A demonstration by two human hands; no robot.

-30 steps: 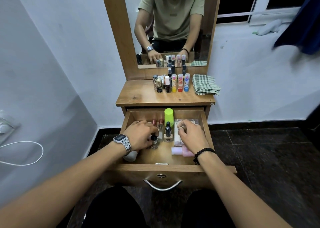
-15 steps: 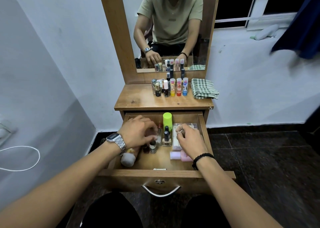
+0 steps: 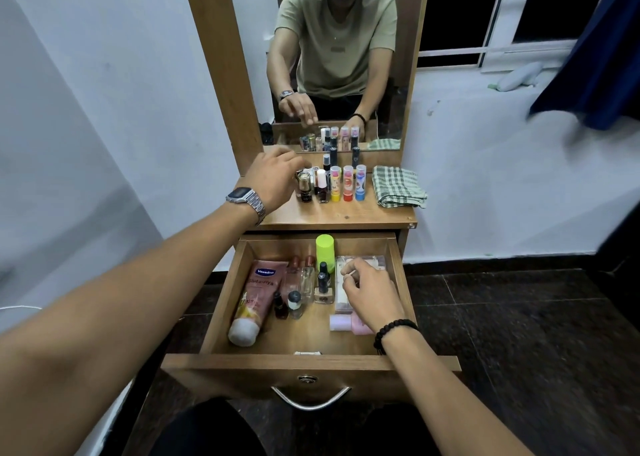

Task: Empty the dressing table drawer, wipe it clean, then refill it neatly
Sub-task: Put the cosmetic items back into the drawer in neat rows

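Drawer [image 3: 221, 303] open; left hand [image 3: 273, 178] outstretched over tabletop bottles [image 3: 323, 187].

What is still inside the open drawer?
In the drawer: a pink Vaseline tube, small nail polish bottles, two clear bottles, a green-capped container, a pink bottle and a clear case. The right hand hides most of that case.

My left hand [image 3: 273, 178] covers the left end of the bottles [image 3: 325, 187] on the tabletop, so I cannot tell whether it grips one. My right hand [image 3: 369, 293] hides most of the clear box [image 3: 360, 261] and part of the pink bottle [image 3: 341, 323] in the drawer [image 3: 311, 364].
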